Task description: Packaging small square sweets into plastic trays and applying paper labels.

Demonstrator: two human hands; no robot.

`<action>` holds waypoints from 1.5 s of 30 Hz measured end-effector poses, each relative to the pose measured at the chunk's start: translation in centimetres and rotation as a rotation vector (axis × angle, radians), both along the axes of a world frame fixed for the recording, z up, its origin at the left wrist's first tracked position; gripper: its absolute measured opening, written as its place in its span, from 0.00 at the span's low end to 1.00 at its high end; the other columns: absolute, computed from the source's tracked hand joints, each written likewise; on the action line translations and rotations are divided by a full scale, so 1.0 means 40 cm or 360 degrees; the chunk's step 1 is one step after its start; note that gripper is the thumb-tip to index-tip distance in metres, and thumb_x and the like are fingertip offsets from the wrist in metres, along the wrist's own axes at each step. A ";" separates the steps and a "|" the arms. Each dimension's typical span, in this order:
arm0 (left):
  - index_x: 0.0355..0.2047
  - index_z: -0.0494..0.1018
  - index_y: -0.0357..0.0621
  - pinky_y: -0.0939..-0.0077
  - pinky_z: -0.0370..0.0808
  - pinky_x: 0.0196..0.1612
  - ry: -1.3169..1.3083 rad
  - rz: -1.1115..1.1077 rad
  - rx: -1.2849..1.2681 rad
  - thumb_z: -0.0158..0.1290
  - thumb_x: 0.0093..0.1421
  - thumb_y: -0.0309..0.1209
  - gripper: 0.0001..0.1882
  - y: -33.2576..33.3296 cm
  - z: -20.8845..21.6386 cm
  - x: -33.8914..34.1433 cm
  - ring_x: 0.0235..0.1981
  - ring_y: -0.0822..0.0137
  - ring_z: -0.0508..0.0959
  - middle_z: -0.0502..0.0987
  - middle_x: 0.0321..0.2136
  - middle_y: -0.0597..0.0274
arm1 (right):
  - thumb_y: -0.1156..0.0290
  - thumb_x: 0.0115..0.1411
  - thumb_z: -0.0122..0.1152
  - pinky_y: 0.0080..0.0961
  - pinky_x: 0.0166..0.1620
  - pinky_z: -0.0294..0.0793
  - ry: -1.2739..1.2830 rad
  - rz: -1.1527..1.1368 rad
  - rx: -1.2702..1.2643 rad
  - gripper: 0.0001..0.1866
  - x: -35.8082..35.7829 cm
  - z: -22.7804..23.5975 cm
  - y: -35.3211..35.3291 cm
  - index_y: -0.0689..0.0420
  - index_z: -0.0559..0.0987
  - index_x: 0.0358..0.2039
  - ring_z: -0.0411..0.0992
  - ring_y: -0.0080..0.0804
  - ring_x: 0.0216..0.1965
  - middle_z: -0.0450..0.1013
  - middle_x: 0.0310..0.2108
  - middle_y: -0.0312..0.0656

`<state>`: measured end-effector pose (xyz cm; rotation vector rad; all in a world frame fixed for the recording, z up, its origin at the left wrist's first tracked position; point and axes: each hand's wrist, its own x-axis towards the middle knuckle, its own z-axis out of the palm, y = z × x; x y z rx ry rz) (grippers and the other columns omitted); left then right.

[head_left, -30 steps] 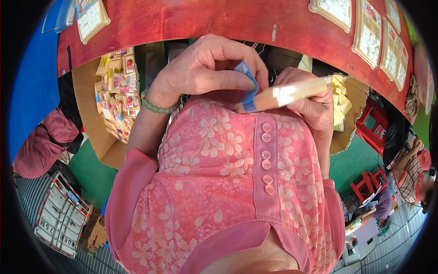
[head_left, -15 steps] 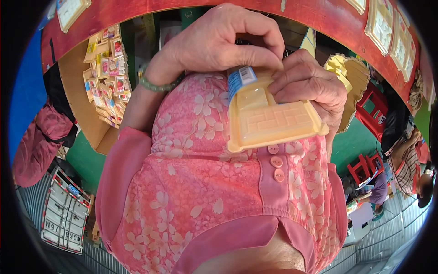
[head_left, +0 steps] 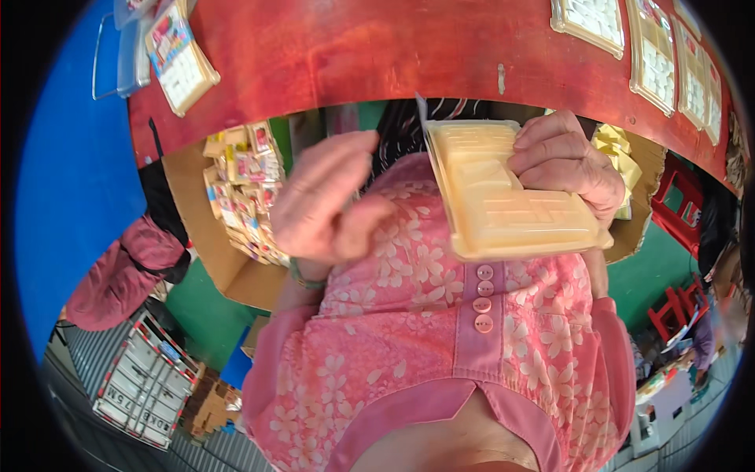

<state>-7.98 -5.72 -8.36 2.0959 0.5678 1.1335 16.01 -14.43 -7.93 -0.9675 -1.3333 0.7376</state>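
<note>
My right hand (head_left: 570, 161) grips a cream plastic tray (head_left: 511, 216) by its right side, with the fingers bent over the edge. The tray is shallow, with moulded brick-like patterns, and its underside seems to face up. At its upper left corner a thin see-through edge (head_left: 423, 110) sticks up. What lies on the tray's other face is hidden. To the left of the tray, and apart from it, my left hand (head_left: 330, 200) is raised with thumb and fingers apart, holding nothing and smeared by motion. A green bracelet (head_left: 303, 277) circles that wrist.
Ahead is a red table (head_left: 338, 55). A pack of white pieces (head_left: 185, 75) lies on its left, and several similar packs (head_left: 653, 71) on its right. Below stand a carton (head_left: 228, 271) of small packs at left and another carton (head_left: 645, 185) with yellow pieces at right.
My left hand has let go of the tray and moved left and down. The tray has turned and shifted right in my right hand; its blue label with a barcode no longer shows.
</note>
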 end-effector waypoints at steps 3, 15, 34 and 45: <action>0.43 0.71 0.23 0.58 0.76 0.43 -0.0125 -0.0190 -0.0013 0.63 0.44 0.22 0.25 0.007 0.011 0.045 0.42 0.43 0.78 0.74 0.39 0.30 | 0.70 0.51 0.63 0.30 0.35 0.72 -0.0189 0.0036 0.0077 0.08 -0.003 0.000 0.018 0.62 0.80 0.29 0.71 0.37 0.33 0.76 0.29 0.44; 0.38 0.75 0.28 0.57 0.76 0.46 -0.0025 -0.0525 -0.0195 0.57 0.49 0.21 0.14 0.029 0.040 0.120 0.41 0.49 0.79 0.78 0.37 0.41 | 0.69 0.43 0.68 0.37 0.37 0.73 -0.0387 0.0078 0.0076 0.12 0.007 0.009 0.014 0.61 0.80 0.29 0.72 0.42 0.34 0.75 0.30 0.44; 0.34 0.76 0.32 0.63 0.80 0.39 -0.0267 -0.0721 -0.0095 0.60 0.43 0.28 0.17 0.036 0.007 0.164 0.37 0.51 0.80 0.78 0.34 0.46 | 0.77 0.41 0.65 0.26 0.37 0.76 -0.0561 -0.0399 0.0071 0.15 -0.012 0.010 -0.015 0.62 0.81 0.33 0.73 0.35 0.33 0.71 0.35 0.45; 0.38 0.73 0.29 0.57 0.77 0.40 -0.0163 -0.0553 -0.0104 0.59 0.52 0.28 0.15 0.059 0.033 0.135 0.37 0.48 0.79 0.78 0.33 0.45 | 0.69 0.41 0.65 0.36 0.35 0.71 -0.0774 -0.0206 0.0098 0.14 -0.018 0.043 0.044 0.61 0.77 0.29 0.72 0.39 0.31 0.74 0.29 0.43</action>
